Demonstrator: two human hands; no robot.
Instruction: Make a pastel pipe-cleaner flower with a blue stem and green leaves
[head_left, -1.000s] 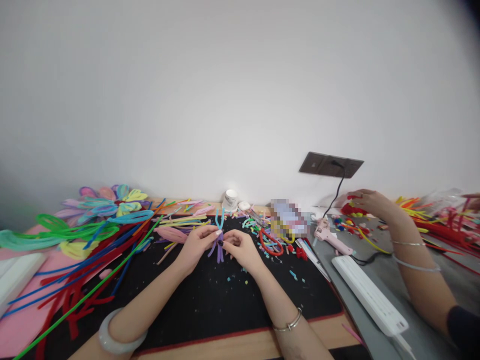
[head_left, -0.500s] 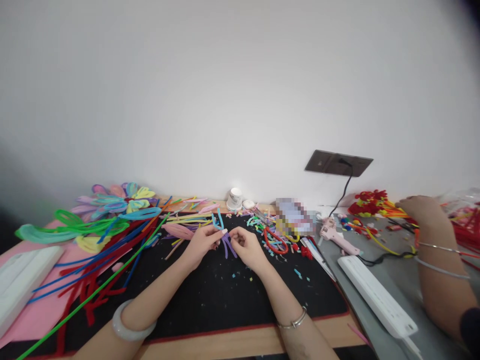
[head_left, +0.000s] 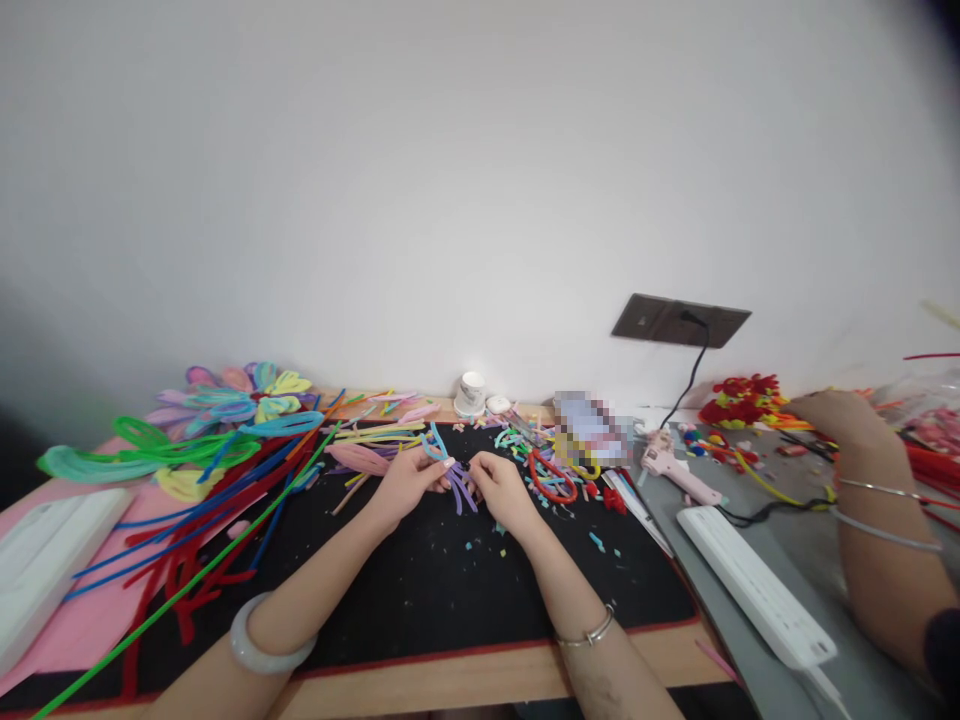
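Note:
My left hand [head_left: 409, 483] pinches a small bunch of fuzzy stems over the black mat [head_left: 420, 590]. Purple stems [head_left: 461, 492] fan out below its fingertips, and a light blue stem [head_left: 435, 442] rises above them. Just right of the bunch is my right hand [head_left: 501, 490], its thumb and fingers closed together at the purple stem ends. What lies between those fingertips is too small to make out. Pink looped stems [head_left: 358, 459] lie left of my left hand.
Looped and straight stems [head_left: 184, 450] crowd the left side. A paper cup [head_left: 471, 393] stands by the wall. To the right are a pink glue gun [head_left: 679, 472], a white power strip [head_left: 757, 585] and another person's arm [head_left: 885, 510] near red flowers [head_left: 742, 400].
My right hand has shifted slightly right, its fingers closer together. The purple stems below my left fingertips are more spread. Long stems now show at the far right edge.

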